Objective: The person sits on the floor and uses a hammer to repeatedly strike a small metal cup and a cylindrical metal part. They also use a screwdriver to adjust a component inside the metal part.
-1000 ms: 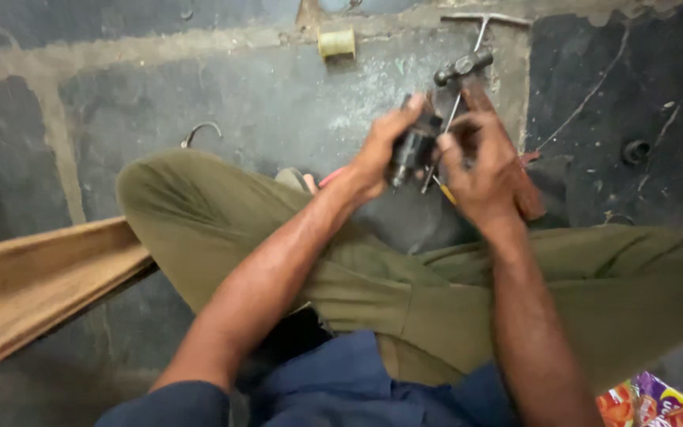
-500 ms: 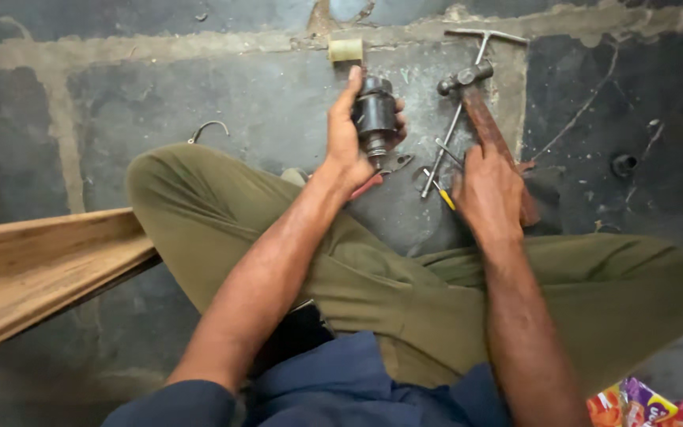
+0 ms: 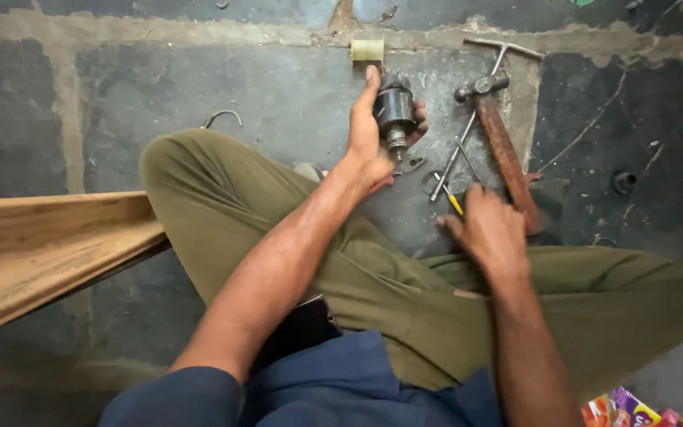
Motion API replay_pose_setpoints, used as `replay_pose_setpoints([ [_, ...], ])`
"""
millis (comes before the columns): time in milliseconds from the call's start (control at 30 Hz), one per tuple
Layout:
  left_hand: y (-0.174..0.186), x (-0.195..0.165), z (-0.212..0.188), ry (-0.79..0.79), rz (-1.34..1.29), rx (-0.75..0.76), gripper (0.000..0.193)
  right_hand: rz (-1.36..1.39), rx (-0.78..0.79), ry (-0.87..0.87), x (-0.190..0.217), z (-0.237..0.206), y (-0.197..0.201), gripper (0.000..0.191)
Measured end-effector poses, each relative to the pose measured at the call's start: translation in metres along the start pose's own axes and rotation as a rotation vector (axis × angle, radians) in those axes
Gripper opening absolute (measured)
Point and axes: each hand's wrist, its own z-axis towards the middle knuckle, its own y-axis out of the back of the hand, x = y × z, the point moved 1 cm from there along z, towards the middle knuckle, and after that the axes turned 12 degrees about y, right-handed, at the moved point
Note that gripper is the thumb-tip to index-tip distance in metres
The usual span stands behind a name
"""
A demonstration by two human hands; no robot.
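My left hand is raised over the stone floor and grips a dark cylindrical metal part with a short shaft pointing down. My right hand rests low by my knee, fingers curled over small tools on the floor, next to a yellow-handled screwdriver; whether it grips one is hidden. A hammer with a worn wooden handle lies just beyond it, beside a T-shaped metal wrench.
A small roll of yellowish tape sits at the far joint of the floor. A wooden plank juts in from the left. A wire hook lies past my left knee. Colourful wrappers are at bottom right.
Both hands were together on the metal part; the left hand has since lifted it away to the left and up, and the right hand dropped to the tools on the floor.
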Motion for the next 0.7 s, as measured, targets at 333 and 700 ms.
replay_pose_setpoints([
  [333, -0.004, 0.001, -0.001, -0.059, 0.107, 0.025, 0.059, 0.227, -0.371, 0.032, 0.031, -0.026, 0.058, 0.026],
  [700, -0.016, 0.016, -0.016, -0.047, 0.253, 0.136, 0.057, 0.348, -0.75, 0.159, 0.09, -0.008, 0.063, 0.026],
])
